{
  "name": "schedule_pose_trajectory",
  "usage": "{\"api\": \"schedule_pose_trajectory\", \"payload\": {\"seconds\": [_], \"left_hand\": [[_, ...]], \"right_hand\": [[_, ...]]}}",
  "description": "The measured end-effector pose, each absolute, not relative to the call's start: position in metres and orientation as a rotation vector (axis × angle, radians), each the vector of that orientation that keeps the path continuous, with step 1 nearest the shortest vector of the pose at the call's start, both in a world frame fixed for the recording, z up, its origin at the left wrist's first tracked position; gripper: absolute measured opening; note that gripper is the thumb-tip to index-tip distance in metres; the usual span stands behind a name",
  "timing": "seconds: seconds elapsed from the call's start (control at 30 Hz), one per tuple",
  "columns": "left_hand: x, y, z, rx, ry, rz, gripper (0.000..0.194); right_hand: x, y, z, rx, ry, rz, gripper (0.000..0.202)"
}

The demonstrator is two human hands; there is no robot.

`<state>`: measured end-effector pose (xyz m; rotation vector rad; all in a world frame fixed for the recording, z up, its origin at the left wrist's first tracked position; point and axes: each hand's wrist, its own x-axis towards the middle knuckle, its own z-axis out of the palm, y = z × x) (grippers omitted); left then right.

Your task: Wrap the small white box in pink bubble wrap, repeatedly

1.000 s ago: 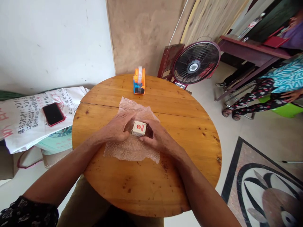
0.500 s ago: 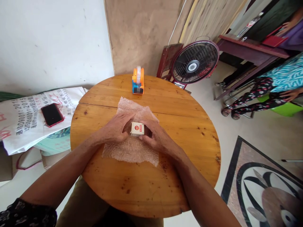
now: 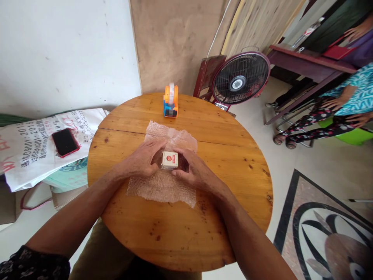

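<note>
Curving left hand (image 3: 140, 159) wide around the left side of a small cream box (image 3: 169, 160), with thumb and fingers spread well apart and a gap before the box. Curving right hand (image 3: 195, 169) just as wide on the other side, with thumb tip at the box's near right corner; cannot tell whether touching there or only just beside. Showing a red round mark and a red strip on the box's top face. Resting the box on a sheet of bubble wrap (image 3: 163, 190), a little nearer the far edge of the round wooden table (image 3: 180, 237) than the near one. Spreading the bubble wrap flat under both hands, with far left corner pointing toward the table's far edge and near right corner out past the right wrist. Standing close to the table's far edge, an orange and blue tape dispenser (image 3: 170, 102) with a clear roll. Lying beyond the table's left edge, a red-edged phone (image 3: 65, 142) on a white printed sack (image 3: 32, 136). Standing past the far right edge, a fan (image 3: 237, 83) beside a dark red chair (image 3: 207, 74). Farther right, near a dark red table (image 3: 309, 60), a person in a turquoise patterned top (image 3: 359, 93)
</note>
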<state>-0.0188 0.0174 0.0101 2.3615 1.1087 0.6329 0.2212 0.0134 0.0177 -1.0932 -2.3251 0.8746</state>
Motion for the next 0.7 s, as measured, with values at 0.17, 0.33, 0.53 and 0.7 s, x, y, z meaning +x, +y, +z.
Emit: {"api": "schedule_pose_trajectory", "payload": {"seconds": [0.17, 0.33, 0.53, 0.7], "left_hand": [[-0.02, 0.018, 0.01, 2.35, 1.13, 0.659, 0.071], [-0.021, 0.017, 0.007, 2.282, 1.112, 0.816, 0.065], [-0.017, 0.015, 0.012, 2.247, 0.92, 0.846, 0.05], [-0.015, 0.015, 0.007, 2.265, 0.999, 0.777, 0.05]], "right_hand": [[0.223, 0.012, 0.02, -1.163, -2.324, 0.934, 0.064], [0.225, 0.011, 0.02, -1.113, -2.289, 0.932, 0.061], [0.231, 0.011, 0.027, -1.152, -2.238, 0.985, 0.051], [0.233, 0.009, 0.039, -1.122, -2.211, 0.963, 0.02]]}}
